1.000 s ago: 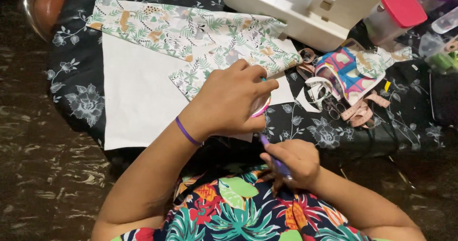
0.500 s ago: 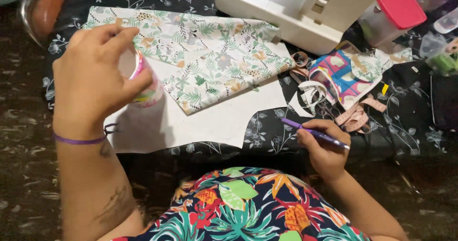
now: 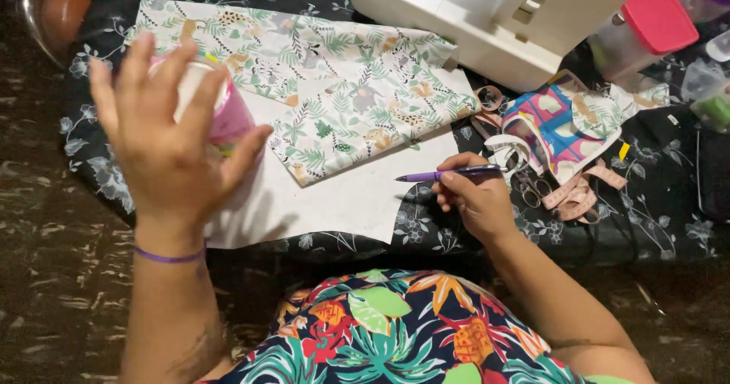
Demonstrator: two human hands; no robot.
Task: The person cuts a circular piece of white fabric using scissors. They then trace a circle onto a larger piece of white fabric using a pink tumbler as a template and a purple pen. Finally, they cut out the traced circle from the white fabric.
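The left hand [image 3: 163,137] is lifted above the table's left side with its fingers curled around a small pink and white cup [image 3: 213,103], gripping it from above so the back of the hand faces the camera. The right hand [image 3: 475,198] rests lower and to the right, pinching a purple pen [image 3: 449,174] that lies nearly level with its tip pointing left, over the edge of a sheet of white paper [image 3: 334,198].

A piece of leafy animal-print fabric [image 3: 334,87] lies across the upper part of that paper, folded at an angle. Right of the pen sits a small heap of colourful fabric scraps [image 3: 559,129] with a pink tape measure [image 3: 578,194] curling beside it and a pair of scissors [image 3: 525,182] partly tucked under.

Behind them stands a white sewing machine [image 3: 487,19], and at the far right a clear tub with a red lid [image 3: 642,26].

Everything rests on a black cloth with a pale flower print [image 3: 661,224]. Around it the floor [image 3: 53,277] looks dark brown and mottled
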